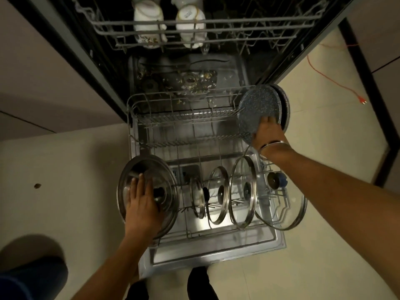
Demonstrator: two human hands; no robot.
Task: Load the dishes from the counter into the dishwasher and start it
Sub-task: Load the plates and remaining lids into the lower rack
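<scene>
Four lids: we count four glass lids (pixel 218 197) upright in the lower rack (pixel 138 118).
Steel lid (pixel 149 167): at the rack's left end, our left hand (pixel 144 204) flat on it.
Speckled plate (pixel 258 105): gripped at its lower edge by our right hand (pixel 267 135).
Cups (pixel 190 20): two, upper rack.

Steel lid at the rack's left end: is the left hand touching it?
Touching. The head view shows the left hand lying flat on the steel lid, fingers spread over its dome beside the knob.

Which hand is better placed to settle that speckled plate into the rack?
Right hand: it already holds the speckled plate at the rack's far right corner. The left hand is on the steel lid.
</scene>
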